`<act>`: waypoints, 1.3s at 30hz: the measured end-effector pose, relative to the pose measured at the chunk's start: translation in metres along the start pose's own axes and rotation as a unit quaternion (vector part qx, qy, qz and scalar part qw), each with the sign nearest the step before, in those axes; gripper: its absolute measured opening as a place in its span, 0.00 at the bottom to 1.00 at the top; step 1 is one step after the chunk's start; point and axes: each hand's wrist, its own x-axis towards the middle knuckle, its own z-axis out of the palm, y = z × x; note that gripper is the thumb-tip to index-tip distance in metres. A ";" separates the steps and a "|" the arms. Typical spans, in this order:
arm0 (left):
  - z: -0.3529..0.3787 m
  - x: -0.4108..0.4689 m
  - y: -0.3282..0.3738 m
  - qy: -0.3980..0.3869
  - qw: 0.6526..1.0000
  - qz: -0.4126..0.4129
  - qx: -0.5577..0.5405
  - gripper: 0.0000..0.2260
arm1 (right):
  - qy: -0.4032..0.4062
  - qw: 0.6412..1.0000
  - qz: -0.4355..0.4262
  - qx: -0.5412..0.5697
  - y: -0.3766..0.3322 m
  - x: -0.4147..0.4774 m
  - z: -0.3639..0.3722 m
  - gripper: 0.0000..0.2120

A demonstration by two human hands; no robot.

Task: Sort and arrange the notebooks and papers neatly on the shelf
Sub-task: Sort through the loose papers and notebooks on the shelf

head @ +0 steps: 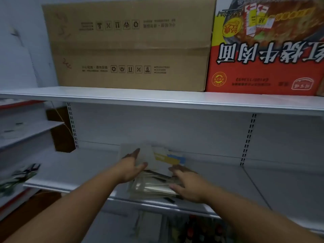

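A loose pile of notebooks and papers (154,186) lies on the white middle shelf (228,181), near its front edge. Above the pile, a pale grey notebook (145,153) is tilted up, gripped by my left hand (133,167) along its lower left side. Behind it sits a white booklet with yellow and blue bands (170,157). My right hand (189,183) rests on the right side of the pile, fingers spread and pressing on the papers. The image is motion-blurred, so single sheets are hard to tell apart.
A large brown cardboard box (126,46) and a red printed carton (266,50) stand on the upper shelf (157,97). Another shelf unit (26,130) stands at the left. Packaged goods (201,230) fill the level below. Slotted uprights (249,137) line the back panel.
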 end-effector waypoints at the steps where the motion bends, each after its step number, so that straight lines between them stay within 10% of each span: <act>1: 0.000 0.006 -0.005 0.034 0.999 -0.017 -0.007 0.34 | 0.013 0.999 0.013 0.027 -0.001 0.005 -0.001 0.30; 15: -0.005 0.023 -0.040 0.171 0.959 -0.137 -0.179 0.27 | -0.025 0.979 0.137 0.151 0.034 0.085 0.011 0.26; 21: -0.022 0.010 -0.021 0.066 0.897 -0.161 -0.407 0.09 | -0.014 0.978 0.169 0.122 0.040 0.078 0.001 0.26; 29: -0.009 -0.002 -0.019 0.023 0.823 -0.152 -0.548 0.10 | -0.070 0.930 0.263 0.248 0.045 0.048 -0.003 0.48; 35: 0.013 -0.005 0.020 -0.020 0.828 -0.117 -0.548 0.14 | 0.026 0.884 0.317 0.343 0.048 0.007 -0.012 0.06; 39: 0.043 -0.004 0.074 -0.046 0.816 -0.101 -0.568 0.19 | 0.098 0.860 0.326 0.379 0.086 -0.032 -0.027 0.05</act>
